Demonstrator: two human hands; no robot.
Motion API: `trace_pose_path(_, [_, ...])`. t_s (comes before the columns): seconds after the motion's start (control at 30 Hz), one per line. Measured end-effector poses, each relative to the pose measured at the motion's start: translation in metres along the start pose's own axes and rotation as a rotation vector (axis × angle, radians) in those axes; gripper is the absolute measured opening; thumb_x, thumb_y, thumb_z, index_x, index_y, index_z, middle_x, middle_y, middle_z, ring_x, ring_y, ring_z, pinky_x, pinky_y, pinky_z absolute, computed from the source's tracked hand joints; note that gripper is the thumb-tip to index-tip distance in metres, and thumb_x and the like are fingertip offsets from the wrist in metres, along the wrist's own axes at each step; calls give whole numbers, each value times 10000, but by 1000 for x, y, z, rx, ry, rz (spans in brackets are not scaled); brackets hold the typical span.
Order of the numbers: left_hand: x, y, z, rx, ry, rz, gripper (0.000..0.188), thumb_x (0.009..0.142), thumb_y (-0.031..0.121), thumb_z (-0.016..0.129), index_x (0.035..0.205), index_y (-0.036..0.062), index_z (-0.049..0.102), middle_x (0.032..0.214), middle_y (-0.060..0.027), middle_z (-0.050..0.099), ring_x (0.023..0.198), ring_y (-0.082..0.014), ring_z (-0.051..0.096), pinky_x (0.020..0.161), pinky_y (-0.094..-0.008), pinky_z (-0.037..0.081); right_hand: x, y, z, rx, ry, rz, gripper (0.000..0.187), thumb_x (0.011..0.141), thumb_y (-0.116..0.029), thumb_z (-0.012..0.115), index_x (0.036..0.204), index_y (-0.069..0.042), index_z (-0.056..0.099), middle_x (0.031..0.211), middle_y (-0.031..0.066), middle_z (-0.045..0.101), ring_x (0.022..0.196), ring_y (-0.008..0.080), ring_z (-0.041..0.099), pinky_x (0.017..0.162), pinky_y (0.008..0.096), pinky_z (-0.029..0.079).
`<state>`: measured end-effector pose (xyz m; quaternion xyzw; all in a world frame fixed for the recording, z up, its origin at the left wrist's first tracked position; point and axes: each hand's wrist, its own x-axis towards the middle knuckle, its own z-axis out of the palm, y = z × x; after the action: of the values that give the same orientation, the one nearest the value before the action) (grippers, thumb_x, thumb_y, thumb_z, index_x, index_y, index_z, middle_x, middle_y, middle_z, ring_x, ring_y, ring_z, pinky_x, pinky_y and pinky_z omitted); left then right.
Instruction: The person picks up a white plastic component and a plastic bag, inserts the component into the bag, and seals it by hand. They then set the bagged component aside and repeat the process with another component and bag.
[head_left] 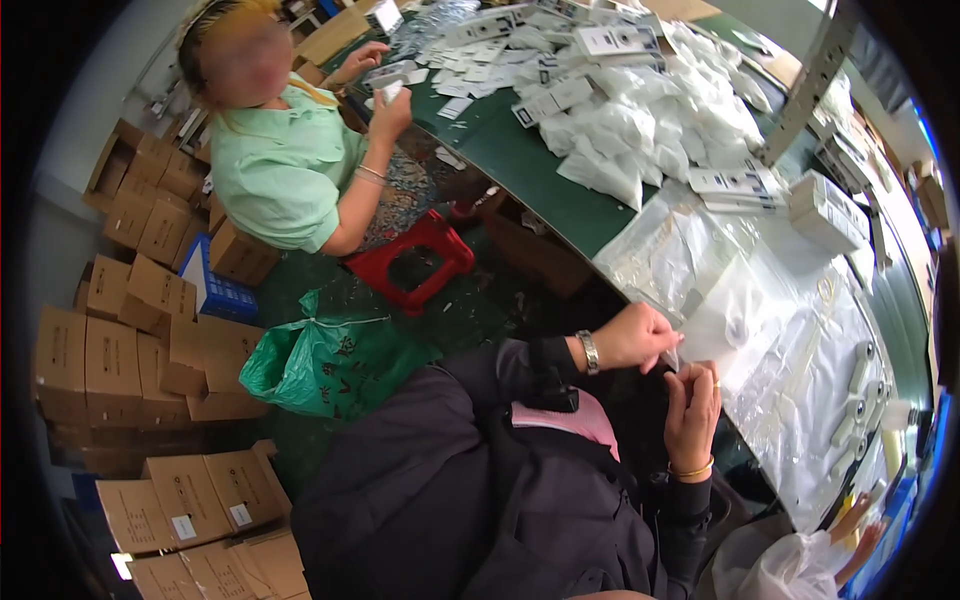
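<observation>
At the table's near edge my left hand [637,338], with a metal watch at the wrist, is closed in a pinch. My right hand [692,412], wearing a ring and a gold bangle, is just beside it with bent fingers pressed together. Between the fingertips shows a thin piece of clear plastic [676,354]; its full shape cannot be made out. Right beyond my hands a whitish translucent bag [742,318] lies on clear plastic sheeting [775,410]. Several white devices with round dark centres [858,408] lie in a row on the sheeting's far side.
White bags [640,125] are heaped on the green table [520,165], with printed white boxes [735,183] and a box stack [828,212] beside them. A metal post [815,80] rises there. At left are a co-worker [285,165], red stool [415,262], green bag [310,365] and cartons [115,360].
</observation>
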<state>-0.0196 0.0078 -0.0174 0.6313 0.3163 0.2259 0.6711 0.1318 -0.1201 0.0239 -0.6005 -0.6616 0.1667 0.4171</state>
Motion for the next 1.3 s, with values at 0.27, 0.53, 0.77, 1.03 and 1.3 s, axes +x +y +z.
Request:
trace_pose_path(0.27, [-6, 23, -18, -18, 21, -71, 394, 1055, 282, 693, 767, 15, 726, 560, 2, 628, 472, -46, 531, 476, -227, 384, 14, 2, -8, 136, 220, 108, 114, 949, -2, 751, 942, 4, 637, 859, 60, 596, 721, 165, 524, 684, 276, 443])
trace_pose_path(0.53, [-4, 18, -9, -47, -35, -92, 386, 1074, 300, 676, 786, 46, 718, 553, 30, 582, 463, -11, 421, 456, -218, 268, 8, 13, -3, 57, 151, 96, 151, 898, -53, 811, 983, -13, 692, 886, 51, 644, 701, 155, 561, 659, 290, 473])
trace_pose_path(0.77, [-8, 21, -8, -23, -57, -59, 394, 1067, 254, 681, 762, 7, 717, 569, 24, 605, 478, -27, 489, 468, -225, 334, 17, 8, 4, 79, 73, 137, 146, 914, -91, 798, 979, -27, 684, 899, 67, 642, 734, 212, 598, 688, 324, 493])
trace_pose_path(1.03, [-5, 13, -7, -43, -27, -39, 370, 1072, 255, 676, 791, 20, 729, 577, 26, 604, 486, -24, 483, 472, -220, 326, 14, 14, 10, -260, 1, -117, 153, 938, -80, 748, 995, -28, 616, 937, 104, 605, 873, 347, 615, 780, 403, 500])
trace_pose_path(1.3, [-5, 22, -15, -27, -27, -90, 313, 1078, 262, 670, 859, 49, 739, 588, 29, 601, 471, -11, 425, 469, -211, 273, 1, 10, -15, 169, 200, -103, 125, 1016, -99, 693, 1039, -17, 601, 940, 85, 634, 869, 263, 652, 771, 400, 510])
